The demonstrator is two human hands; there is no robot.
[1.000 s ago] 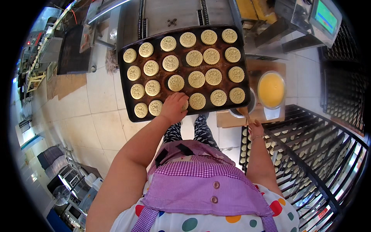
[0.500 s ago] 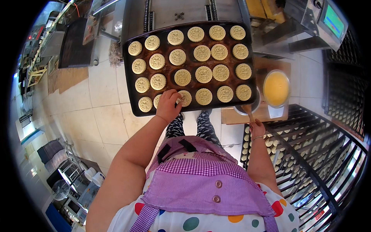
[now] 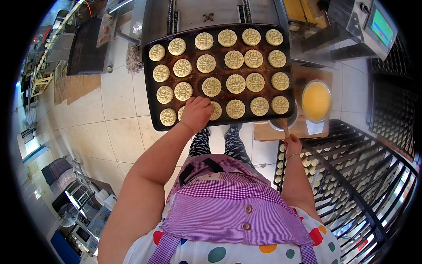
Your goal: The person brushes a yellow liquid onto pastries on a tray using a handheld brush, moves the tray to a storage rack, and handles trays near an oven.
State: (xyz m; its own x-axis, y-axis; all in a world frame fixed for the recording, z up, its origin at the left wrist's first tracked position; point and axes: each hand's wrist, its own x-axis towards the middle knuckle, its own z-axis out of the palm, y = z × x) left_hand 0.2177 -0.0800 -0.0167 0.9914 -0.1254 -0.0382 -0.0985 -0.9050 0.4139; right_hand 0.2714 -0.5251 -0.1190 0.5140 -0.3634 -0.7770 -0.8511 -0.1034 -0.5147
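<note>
A dark baking tray [image 3: 224, 119] lies in front of me, carrying rows of round, fluted, pale cakes with stamped tops. Over its near edge, left of the middle, my left hand [image 3: 196, 113] is closed with its fingers curled beside a stamped cake [image 3: 215, 111] in the nearest row. What those fingers hold, if anything, is hidden. At the tray's near right corner, my right hand [image 3: 292, 143] grips a flat wooden handle [image 3: 285, 128], shaped like a pastry brush's. Its upper end reaches over a round bowl [image 3: 293, 119], partly hidden by the tray; the tool's head does not show.
A tub of yellow liquid [image 3: 316, 101] stands right of the tray on a brown board [image 3: 263, 132]. Below it, a dark metal rack [image 3: 347, 176] holds more trays of cakes. Machinery with chains [image 3: 206, 17] lies beyond the tray, and a screen [image 3: 380, 27] is at far right.
The tray with its cakes has shifted slightly right. My left hand has moved a little right and up, its fingers now curled over. My right hand keeps its grip, almost still.
</note>
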